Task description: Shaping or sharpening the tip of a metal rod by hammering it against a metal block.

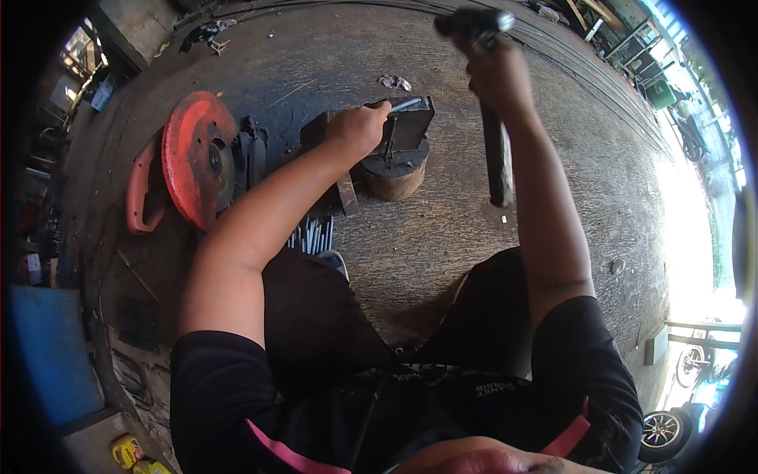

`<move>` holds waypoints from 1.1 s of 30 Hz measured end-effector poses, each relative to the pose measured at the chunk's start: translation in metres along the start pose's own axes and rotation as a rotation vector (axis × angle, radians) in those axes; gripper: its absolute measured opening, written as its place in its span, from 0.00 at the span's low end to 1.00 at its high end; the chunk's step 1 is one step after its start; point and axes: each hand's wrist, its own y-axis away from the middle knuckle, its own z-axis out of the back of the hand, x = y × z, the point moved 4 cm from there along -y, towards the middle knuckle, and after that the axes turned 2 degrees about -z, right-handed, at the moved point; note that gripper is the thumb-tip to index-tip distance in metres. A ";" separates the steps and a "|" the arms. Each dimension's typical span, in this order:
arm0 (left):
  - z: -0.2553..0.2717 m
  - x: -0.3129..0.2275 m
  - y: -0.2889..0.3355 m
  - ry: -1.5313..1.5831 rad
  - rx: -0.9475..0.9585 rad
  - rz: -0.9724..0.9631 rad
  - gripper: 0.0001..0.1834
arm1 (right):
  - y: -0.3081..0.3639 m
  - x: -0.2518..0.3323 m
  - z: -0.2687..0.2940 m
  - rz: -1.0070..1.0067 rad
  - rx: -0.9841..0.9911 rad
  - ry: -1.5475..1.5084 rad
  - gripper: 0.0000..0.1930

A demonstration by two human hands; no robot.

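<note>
Metal rod [405, 104] flat on anvil [410, 126], pointing right, L hand [357, 129] gripping

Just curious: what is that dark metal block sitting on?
The metal block rests on a short round stump standing on the floor. Where the two meet is in shadow, so any fastening cannot be seen.

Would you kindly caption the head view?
Left hand steadies a thin metal rod on a dark anvil block; right hand raises a hammer.
</note>
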 end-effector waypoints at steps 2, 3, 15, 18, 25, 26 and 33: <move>0.002 0.001 0.001 -0.008 0.007 0.026 0.12 | 0.011 0.043 0.028 0.009 -0.178 -0.241 0.19; 0.001 0.003 0.003 -0.006 0.012 0.042 0.12 | 0.020 0.059 0.030 -0.113 -0.244 -0.448 0.19; -0.001 0.000 -0.001 -0.050 -0.004 0.031 0.14 | 0.016 -0.047 -0.042 -0.191 0.243 0.139 0.23; 0.003 -0.006 0.001 -0.050 0.009 0.029 0.14 | 0.005 -0.013 0.005 0.053 -0.125 -0.083 0.18; 0.005 -0.010 -0.003 -0.071 -0.023 0.008 0.12 | 0.006 -0.027 -0.011 0.022 -0.143 0.008 0.23; 0.003 -0.006 -0.001 -0.095 -0.043 -0.006 0.13 | 0.015 -0.030 -0.040 -0.131 0.037 0.301 0.23; -0.004 -0.004 -0.003 -0.060 0.020 0.032 0.14 | 0.014 -0.044 -0.037 -0.029 0.128 0.147 0.28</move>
